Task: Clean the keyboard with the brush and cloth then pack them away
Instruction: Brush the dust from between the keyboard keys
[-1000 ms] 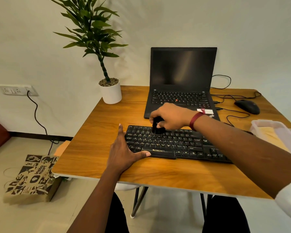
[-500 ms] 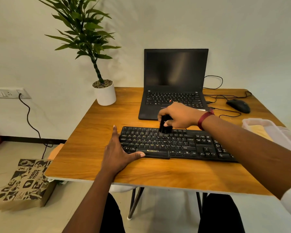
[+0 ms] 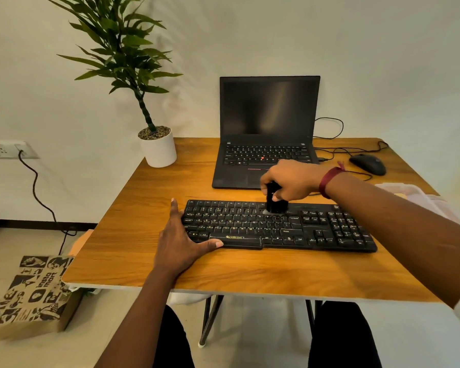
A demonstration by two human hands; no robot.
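A black keyboard (image 3: 316, 229) lies flat across the wooden table (image 3: 133, 224). My right hand (image 3: 292, 179) grips a small black brush (image 3: 275, 204), whose bristles touch the keys in the upper rows near the middle. My left hand (image 3: 182, 239) rests flat against the keyboard's left end, fingers straight along its edge and the thumb along its front edge. A translucent plastic box (image 3: 422, 197) with something yellow inside stands at the table's right edge, partly hidden by my right forearm. No cloth can be made out for certain.
An open laptop (image 3: 268, 128) with a dark screen stands behind the keyboard. A potted plant (image 3: 158, 147) is at the back left, a black mouse (image 3: 368, 163) with cables at the back right. A printed paper bag (image 3: 29, 293) sits on the floor to the left.
My right hand has carried the brush to the right along the upper key rows. My left hand has stayed at the keyboard's left end. The camera has shifted a little.
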